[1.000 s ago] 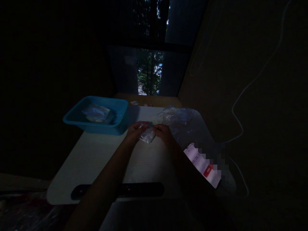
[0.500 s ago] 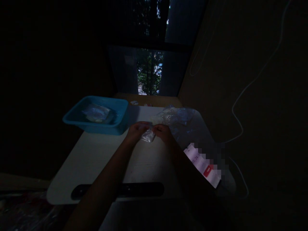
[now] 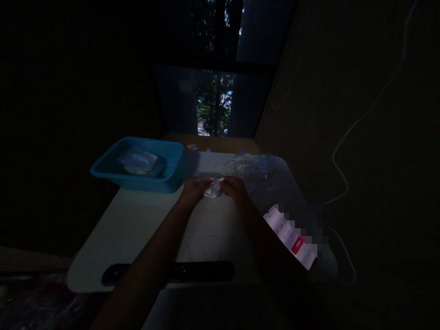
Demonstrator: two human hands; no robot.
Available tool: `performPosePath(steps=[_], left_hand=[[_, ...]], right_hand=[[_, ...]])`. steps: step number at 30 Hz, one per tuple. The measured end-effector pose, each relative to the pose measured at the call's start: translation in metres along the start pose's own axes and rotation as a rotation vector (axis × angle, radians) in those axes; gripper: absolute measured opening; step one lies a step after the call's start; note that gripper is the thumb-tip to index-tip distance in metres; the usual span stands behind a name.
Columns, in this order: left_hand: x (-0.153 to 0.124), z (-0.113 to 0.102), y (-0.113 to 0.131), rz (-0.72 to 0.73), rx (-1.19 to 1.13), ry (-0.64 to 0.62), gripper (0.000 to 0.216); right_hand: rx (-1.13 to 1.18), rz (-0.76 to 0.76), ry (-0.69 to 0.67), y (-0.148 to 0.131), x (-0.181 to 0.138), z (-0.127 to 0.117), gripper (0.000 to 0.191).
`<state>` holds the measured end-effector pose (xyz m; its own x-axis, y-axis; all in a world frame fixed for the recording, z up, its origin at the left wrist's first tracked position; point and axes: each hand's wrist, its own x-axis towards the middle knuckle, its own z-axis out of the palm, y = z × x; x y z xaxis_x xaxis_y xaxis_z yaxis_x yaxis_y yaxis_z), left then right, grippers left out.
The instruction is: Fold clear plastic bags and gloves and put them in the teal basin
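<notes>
The left hand (image 3: 193,190) and right hand (image 3: 235,188) had fingers pinched on a clear plastic bag (image 3: 213,189) at the bench's (image 3: 134,220) far middle; a blue basin (image 3: 151,184) stood left; crumpled plastic (image 3: 247,167) lay right.

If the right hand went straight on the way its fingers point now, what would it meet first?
The right hand would likely first push into the clear plastic it holds; beyond that, probably the left hand, though depth is hard to judge in this dimness.

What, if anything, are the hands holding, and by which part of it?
A crinkled, clear plastic packet: the left hand pinches its left side, the right hand its right side.
</notes>
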<state>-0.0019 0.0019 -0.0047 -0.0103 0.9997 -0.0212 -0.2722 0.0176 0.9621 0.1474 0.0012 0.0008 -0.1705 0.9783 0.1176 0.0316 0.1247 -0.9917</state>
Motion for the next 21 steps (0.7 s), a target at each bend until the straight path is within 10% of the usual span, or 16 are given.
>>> performPosePath(steps=[21], left_hand=[[-0.0012,0.0014,0.0034,0.011,-0.07,0.039,0.032]], right_hand=[[-0.169,-0.019,-0.028,0.0034,0.0005,-0.0008,0.028]])
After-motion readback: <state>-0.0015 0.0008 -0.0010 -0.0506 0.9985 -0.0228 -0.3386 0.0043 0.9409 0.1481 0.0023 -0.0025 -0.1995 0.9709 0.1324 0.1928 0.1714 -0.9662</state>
